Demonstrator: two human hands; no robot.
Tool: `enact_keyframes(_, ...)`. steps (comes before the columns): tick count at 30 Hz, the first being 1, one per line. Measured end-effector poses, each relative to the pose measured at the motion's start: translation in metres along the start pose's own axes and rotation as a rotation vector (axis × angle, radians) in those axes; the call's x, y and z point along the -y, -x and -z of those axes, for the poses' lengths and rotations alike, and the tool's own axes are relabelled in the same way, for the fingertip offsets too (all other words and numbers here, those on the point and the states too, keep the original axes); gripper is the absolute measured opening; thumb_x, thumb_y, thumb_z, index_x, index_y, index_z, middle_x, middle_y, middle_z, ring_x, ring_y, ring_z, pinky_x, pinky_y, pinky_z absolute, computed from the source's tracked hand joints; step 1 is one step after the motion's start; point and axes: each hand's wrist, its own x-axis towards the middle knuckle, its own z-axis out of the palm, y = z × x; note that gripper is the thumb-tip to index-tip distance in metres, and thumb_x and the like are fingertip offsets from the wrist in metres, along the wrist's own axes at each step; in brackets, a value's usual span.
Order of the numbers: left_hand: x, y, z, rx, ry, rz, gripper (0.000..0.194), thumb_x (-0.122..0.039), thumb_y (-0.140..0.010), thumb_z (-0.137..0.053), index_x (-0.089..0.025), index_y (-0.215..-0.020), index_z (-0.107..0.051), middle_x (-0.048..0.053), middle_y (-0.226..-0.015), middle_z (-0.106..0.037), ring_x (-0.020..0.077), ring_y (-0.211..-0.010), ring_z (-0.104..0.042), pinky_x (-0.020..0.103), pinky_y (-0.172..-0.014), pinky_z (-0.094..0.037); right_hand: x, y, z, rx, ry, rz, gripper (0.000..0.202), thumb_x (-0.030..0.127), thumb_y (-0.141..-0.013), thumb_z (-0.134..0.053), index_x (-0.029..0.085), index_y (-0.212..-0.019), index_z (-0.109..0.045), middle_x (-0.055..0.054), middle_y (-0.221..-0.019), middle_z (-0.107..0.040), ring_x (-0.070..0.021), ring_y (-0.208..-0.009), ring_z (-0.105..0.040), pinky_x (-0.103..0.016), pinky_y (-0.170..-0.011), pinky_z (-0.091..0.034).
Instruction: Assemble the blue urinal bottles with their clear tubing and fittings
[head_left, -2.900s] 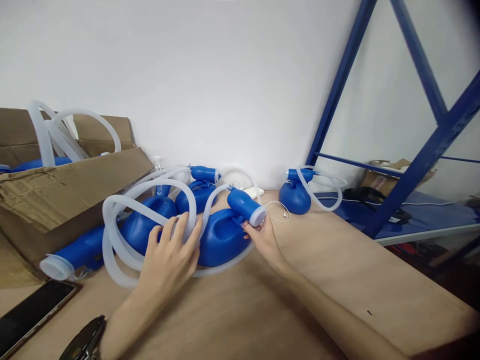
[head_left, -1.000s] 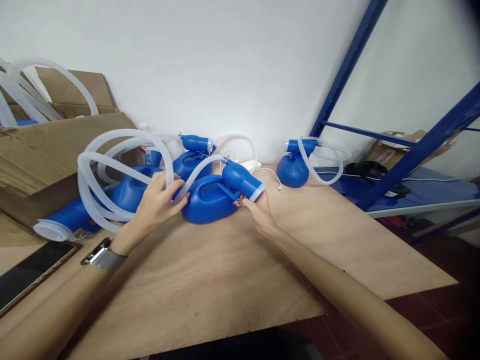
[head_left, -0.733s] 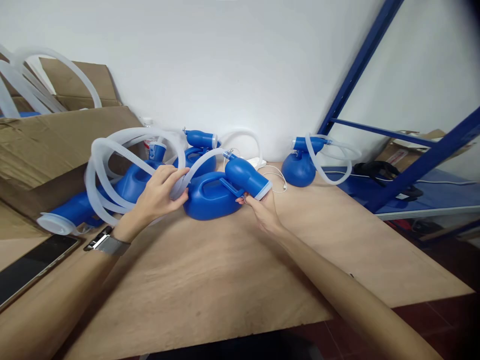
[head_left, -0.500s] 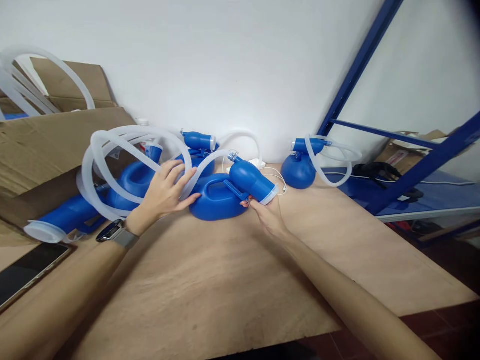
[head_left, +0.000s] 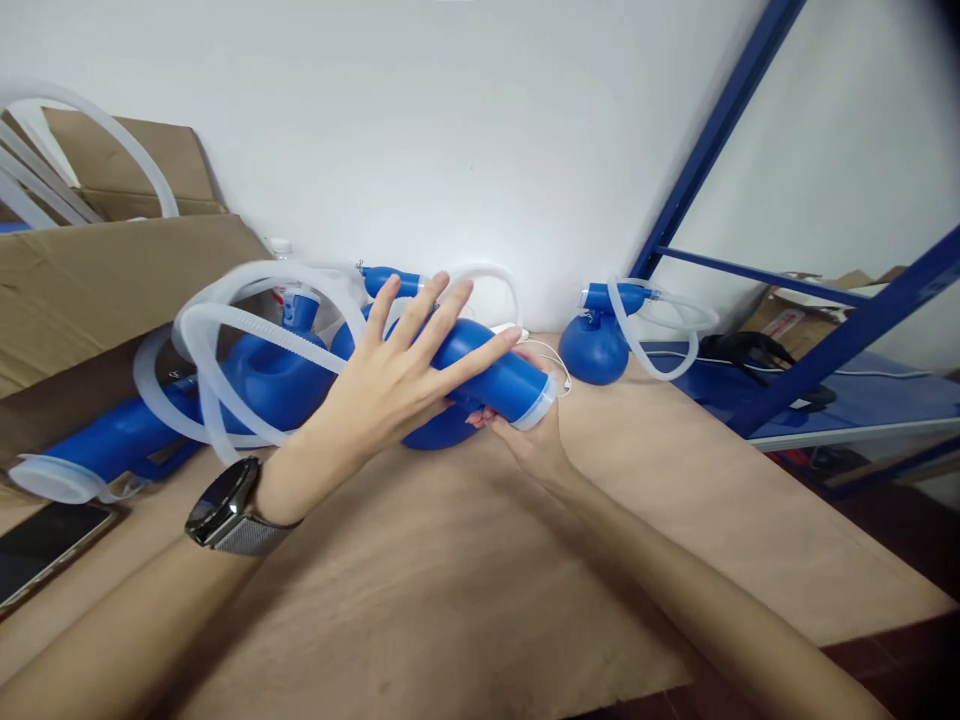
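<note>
Seems partway through handling the neck (head_left: 508, 386), capped but not yet released, holding it near its cap (head_left: 537, 406) in the right hand (head_left: 537, 452), with the fingers of the left hand (head_left: 394, 388) wide over it, just above the jug (head_left: 441, 430) on the table (head_left: 450, 600).

4 jugs (head_left: 439, 432) (1 phone (head_left: 45, 550))

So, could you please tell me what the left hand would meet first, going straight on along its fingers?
Probably the pale hose loop beyond the left hand, in front of the wall. The hand is spread over the blue cylinder, and depth is hard to judge.
</note>
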Motion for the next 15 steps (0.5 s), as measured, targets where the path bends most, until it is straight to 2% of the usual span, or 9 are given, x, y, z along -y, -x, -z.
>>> enact_keyframes(3, 0.015, -0.009, 0.005, 0.054, -0.052, -0.042, 0.077, -0.024, -0.100, -0.070, -0.026, -0.168, -0.034, 0.024, -0.157, -0.057, 0.0521, -0.152, -0.048, 0.078, -0.122, -0.037, 0.005, -0.016, -0.006, 0.134, -0.009, -0.028, 0.086, 0.034, -0.075, -0.085, 0.030, -0.144, -0.033, 0.004, -0.091, -0.072, -0.0210, -0.066, -0.077, -0.045, -0.072, -0.069)
enact_keyframes(6, 0.030, -0.010, 0.006, 0.133, -0.061, -0.025, 0.079, -0.029, -0.089, -0.081, -0.022, -0.160, -0.046, 0.023, -0.142, -0.066, 0.0503, -0.138, -0.059, 0.076, -0.118, -0.042, 0.008, -0.034, -0.010, 0.283, -0.013, -0.064, 0.093, 0.025, -0.075, -0.079, 0.030, -0.150, -0.025, 0.007, -0.086, -0.071, -0.0208, -0.066, -0.077, -0.042, -0.070, -0.068)
enact_keyframes(10, 0.048, -0.005, 0.006, 0.216, -0.051, 0.025, 0.078, -0.039, -0.089, -0.080, -0.018, -0.157, -0.049, 0.025, -0.138, -0.066, 0.0469, -0.127, -0.064, 0.066, -0.108, -0.053, 0.023, -0.061, -0.008, 0.511, 0.018, -0.106, 0.101, 0.017, -0.075, -0.076, 0.028, -0.158, -0.020, 0.009, -0.082, -0.070, -0.0222, -0.070, -0.079, -0.042, -0.075, -0.069)
enact_keyframes(13, 0.061, 0.000, 0.010, 0.278, -0.072, 0.083, 0.081, -0.048, -0.090, -0.077, -0.016, -0.158, -0.048, 0.026, -0.136, -0.066, 0.0472, -0.122, -0.065, 0.060, -0.098, -0.057, 0.042, -0.079, 0.004, 0.667, 0.192, -0.086, 0.103, 0.017, -0.080, -0.079, 0.029, -0.165, -0.022, 0.003, -0.089, -0.075, -0.0265, -0.090, -0.082, -0.045, -0.086, -0.069)
enact_keyframes(15, 0.068, 0.005, 0.015, 0.309, -0.088, 0.121, 0.081, -0.053, -0.093, -0.074, -0.014, -0.158, -0.047, 0.027, -0.137, -0.065, 0.0477, -0.120, -0.065, 0.059, -0.095, -0.057, 0.053, -0.086, 0.016, 0.705, 0.282, -0.030, 0.107, 0.020, -0.083, -0.083, 0.032, -0.169, -0.020, 0.001, -0.097, -0.077, -0.0286, -0.099, -0.081, -0.047, -0.092, -0.067)
